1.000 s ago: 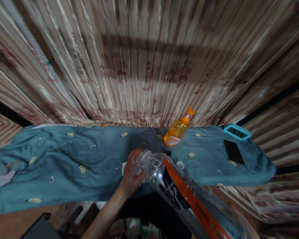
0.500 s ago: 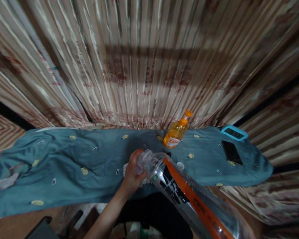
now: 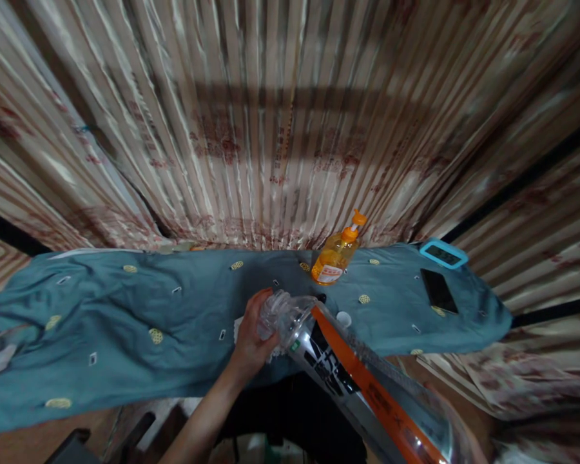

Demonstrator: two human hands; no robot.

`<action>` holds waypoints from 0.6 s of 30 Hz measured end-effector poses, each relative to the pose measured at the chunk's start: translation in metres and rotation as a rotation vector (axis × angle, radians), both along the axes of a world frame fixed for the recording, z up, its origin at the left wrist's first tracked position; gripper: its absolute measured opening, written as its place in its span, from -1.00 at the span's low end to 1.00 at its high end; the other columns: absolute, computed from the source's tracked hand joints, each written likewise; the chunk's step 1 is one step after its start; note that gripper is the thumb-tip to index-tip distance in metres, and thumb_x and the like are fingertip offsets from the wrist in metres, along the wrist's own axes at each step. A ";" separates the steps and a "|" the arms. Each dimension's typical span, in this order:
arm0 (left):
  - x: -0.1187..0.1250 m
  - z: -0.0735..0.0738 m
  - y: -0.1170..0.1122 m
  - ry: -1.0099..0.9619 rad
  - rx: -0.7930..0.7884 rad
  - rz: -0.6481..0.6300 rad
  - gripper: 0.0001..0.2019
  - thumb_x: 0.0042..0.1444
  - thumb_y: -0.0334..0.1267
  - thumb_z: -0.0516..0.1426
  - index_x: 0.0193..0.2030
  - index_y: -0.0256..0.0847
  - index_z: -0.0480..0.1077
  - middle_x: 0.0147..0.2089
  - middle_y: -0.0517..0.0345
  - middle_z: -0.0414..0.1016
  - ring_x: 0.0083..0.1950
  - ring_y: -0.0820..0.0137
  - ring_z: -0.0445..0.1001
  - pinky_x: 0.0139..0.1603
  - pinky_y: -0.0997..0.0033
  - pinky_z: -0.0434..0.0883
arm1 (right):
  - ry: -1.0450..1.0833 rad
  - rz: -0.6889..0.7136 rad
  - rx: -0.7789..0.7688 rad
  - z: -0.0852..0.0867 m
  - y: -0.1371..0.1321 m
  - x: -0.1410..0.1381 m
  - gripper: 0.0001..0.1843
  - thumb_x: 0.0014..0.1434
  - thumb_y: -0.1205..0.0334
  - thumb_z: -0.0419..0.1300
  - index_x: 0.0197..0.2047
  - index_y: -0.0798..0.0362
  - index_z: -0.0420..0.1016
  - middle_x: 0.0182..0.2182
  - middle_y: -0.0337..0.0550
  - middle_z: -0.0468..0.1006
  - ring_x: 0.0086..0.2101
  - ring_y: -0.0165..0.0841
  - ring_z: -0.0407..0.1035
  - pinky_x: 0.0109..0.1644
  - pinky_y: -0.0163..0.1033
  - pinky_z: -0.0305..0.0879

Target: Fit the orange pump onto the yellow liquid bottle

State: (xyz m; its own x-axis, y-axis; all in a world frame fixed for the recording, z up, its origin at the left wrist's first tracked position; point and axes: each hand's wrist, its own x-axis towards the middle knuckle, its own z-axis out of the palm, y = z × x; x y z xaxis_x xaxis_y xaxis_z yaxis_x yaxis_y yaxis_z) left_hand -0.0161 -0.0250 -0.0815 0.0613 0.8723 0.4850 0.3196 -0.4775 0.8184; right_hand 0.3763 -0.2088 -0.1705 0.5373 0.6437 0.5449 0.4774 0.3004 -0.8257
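My left hand (image 3: 254, 338) is closed around a small clear, ridged plastic container (image 3: 269, 314). Against it lies the mouth end of a large clear bottle (image 3: 352, 374) with a silver, black and orange label. This bottle is tilted, its neck to the left and its base toward the lower right. My right hand (image 3: 457, 419) grips the base end; most of its fingers are hidden behind the bottle. Under my left hand a white lacy-edged piece (image 3: 275, 353) shows in part. A round white cap (image 3: 343, 319) lies just beyond the bottle.
A pump bottle (image 3: 336, 258) of orange liquid stands at the back of the teal cloth (image 3: 125, 309). To the right are a dark phone (image 3: 439, 290) and a blue-framed digital clock (image 3: 443, 253). Striped curtains (image 3: 270, 129) hang behind the table and at both sides.
The whole view has shifted slightly, so things appear a little farther left. Both hands keep their hold, and the large bottle stays tilted against the small container.
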 end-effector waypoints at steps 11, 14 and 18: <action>-0.004 -0.002 0.001 0.012 -0.005 -0.011 -0.37 0.28 -0.18 0.30 0.46 -0.03 0.29 0.42 -0.11 0.48 0.42 0.00 0.50 0.46 -0.12 0.47 | -0.102 0.037 0.173 0.007 -0.001 -0.019 -0.30 0.31 -0.35 0.29 0.37 -0.16 0.57 -0.01 -0.11 0.71 -0.21 -0.09 0.63 -0.34 -0.15 0.53; -0.004 -0.001 0.001 0.004 -0.002 -0.016 -0.36 0.27 -0.13 0.32 0.45 -0.05 0.30 0.42 -0.12 0.48 0.43 -0.01 0.49 0.46 -0.12 0.47 | 0.013 0.031 0.069 0.011 -0.005 -0.020 -0.54 0.51 -0.10 0.14 0.33 -0.18 0.59 -0.05 -0.21 0.74 -0.28 -0.21 0.63 -0.38 -0.22 0.51; -0.004 0.000 0.001 -0.003 0.002 -0.014 -0.38 0.29 -0.10 0.31 0.45 -0.04 0.31 0.42 -0.13 0.48 0.43 0.00 0.49 0.47 -0.14 0.47 | 0.206 0.129 -0.258 0.026 -0.005 -0.029 -0.54 0.52 -0.16 0.13 0.24 -0.15 0.66 -0.21 -0.20 0.74 -0.36 -0.17 0.63 -0.30 -0.12 0.60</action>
